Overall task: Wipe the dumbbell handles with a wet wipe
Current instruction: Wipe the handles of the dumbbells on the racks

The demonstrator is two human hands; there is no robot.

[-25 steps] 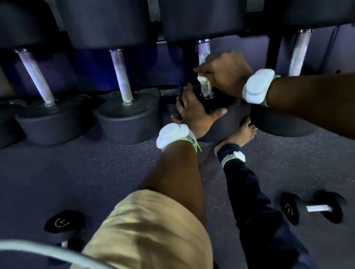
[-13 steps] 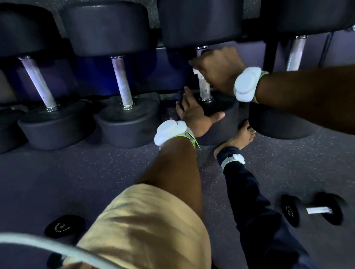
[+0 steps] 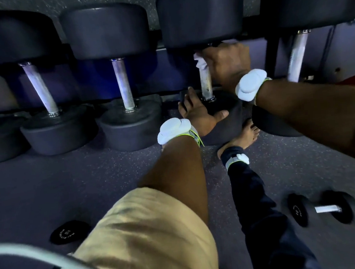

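Observation:
A row of big black dumbbells stands on end against the rack. My right hand (image 3: 225,62) grips a white wet wipe (image 3: 200,62) wrapped round the top of the third dumbbell's metal handle (image 3: 206,84), just under its upper head. My left hand (image 3: 198,113) rests flat with straight fingers on that dumbbell's lower head (image 3: 226,106), thumb out to the right. Both wrists wear white bands. Other bare handles stand to the left (image 3: 123,85) and right (image 3: 297,56).
A small black dumbbell (image 3: 320,210) lies on the speckled floor at the lower right. Another small black weight (image 3: 68,232) lies at the lower left. My bare foot (image 3: 244,135) touches the floor beside the wiped dumbbell. A white cable (image 3: 54,257) crosses the lower left.
My right hand has slid the wipe up the handle, from near the lower head to just under the upper head. My left hand has stayed on the lower head.

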